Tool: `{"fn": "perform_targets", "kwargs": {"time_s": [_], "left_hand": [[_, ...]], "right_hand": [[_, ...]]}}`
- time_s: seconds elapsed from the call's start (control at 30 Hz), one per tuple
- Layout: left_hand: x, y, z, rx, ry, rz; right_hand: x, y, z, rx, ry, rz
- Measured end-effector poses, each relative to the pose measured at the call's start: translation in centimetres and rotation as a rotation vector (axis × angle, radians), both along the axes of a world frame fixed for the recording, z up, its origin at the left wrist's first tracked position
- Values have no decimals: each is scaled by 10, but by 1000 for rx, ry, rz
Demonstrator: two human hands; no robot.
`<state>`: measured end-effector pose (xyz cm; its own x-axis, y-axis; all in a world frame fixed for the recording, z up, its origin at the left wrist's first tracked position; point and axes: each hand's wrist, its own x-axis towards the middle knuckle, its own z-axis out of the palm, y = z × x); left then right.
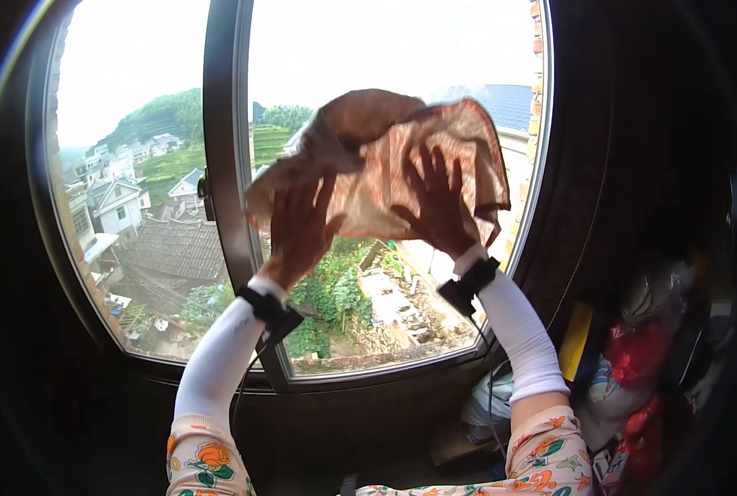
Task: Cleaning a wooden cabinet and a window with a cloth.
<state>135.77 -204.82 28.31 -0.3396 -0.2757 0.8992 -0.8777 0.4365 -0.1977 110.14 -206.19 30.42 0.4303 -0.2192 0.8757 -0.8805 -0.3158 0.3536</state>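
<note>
Window (385, 50) partly behind probable cloth (370, 186)

We see the upright right window pane (368, 50), set in a dark frame (226, 165), with a creased reddish-brown cloth (377, 169) spread against its middle. Low on our right, we find a pale bag (488, 407), a yellow object (577, 341) and a red bundle (637, 355); what carries them is too dark to tell.

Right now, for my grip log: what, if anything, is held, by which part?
No grip shows: the left hand lies open on the lower left of the cloth, the right hand on its lower right.
</note>
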Motion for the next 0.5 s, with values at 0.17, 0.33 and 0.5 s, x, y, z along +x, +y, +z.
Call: {"fn": "perform_targets", "kwargs": {"time_s": [0.17, 0.33, 0.5], "left_hand": [[32, 29, -266, 379, -412, -170], [24, 26, -286, 858, -417, -159], [-9, -4, -44, 12, -113, -73]], "right_hand": [[-6, 33, -265, 897, -156, 242], [-2, 4, -264, 613, 203, 445], [13, -12, 9, 99, 47, 440]]}}
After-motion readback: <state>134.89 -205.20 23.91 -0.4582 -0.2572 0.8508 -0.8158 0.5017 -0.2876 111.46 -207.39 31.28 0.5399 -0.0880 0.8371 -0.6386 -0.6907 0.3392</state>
